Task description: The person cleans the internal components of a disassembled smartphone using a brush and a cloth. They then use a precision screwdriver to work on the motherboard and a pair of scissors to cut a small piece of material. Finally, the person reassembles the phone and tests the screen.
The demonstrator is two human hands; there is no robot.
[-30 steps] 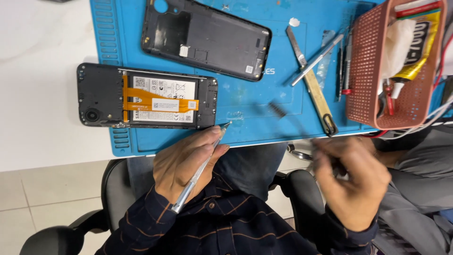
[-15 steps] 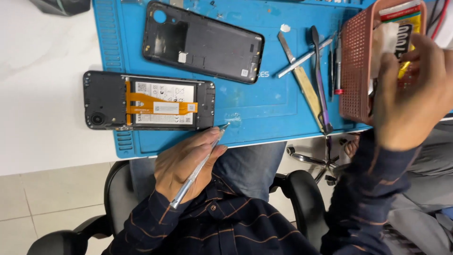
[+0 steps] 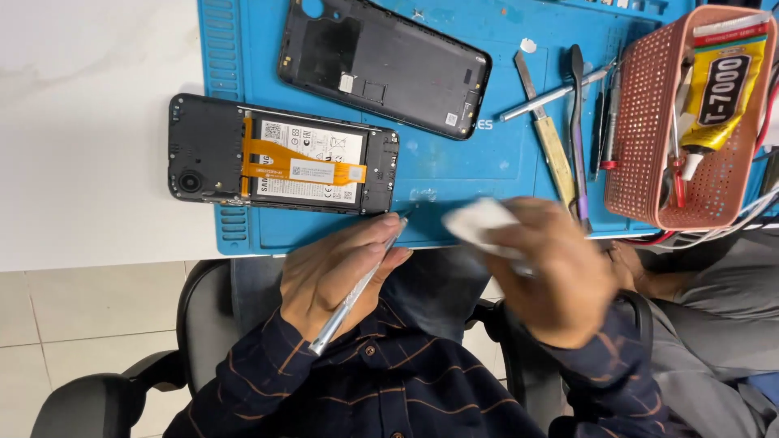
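Leftmost, we had the opened phone (image 3: 282, 165) lying face down, partly on the white table (image 3: 89, 130) and partly on the blue repair mat (image 3: 454, 174). Its battery and orange flex cable faced up, so the insides stayed within reach. Just beyond it on the mat we had laid its black back cover (image 3: 385, 65), inner side up, apart from the phone and out of the way.

Our left hand (image 3: 341, 272) rested at the near edge of the mat, fingers closed around a slim metal screwdriver (image 3: 357, 288). The tip pointed at the mat just beside the phone's lower corner, and the handle ran back toward the sleeve, a pen-like hold that suits fine work.

Our right hand (image 3: 556, 280) was blurred; its fingers curled around a white cloth or wipe (image 3: 479, 221), held just above the mat's front edge.

Farther right, the tweezers and pry tools (image 3: 568, 122) lay side by side on the mat, and the red mesh basket (image 3: 649, 130) kept a yellow glue tube (image 3: 718, 93) contained.
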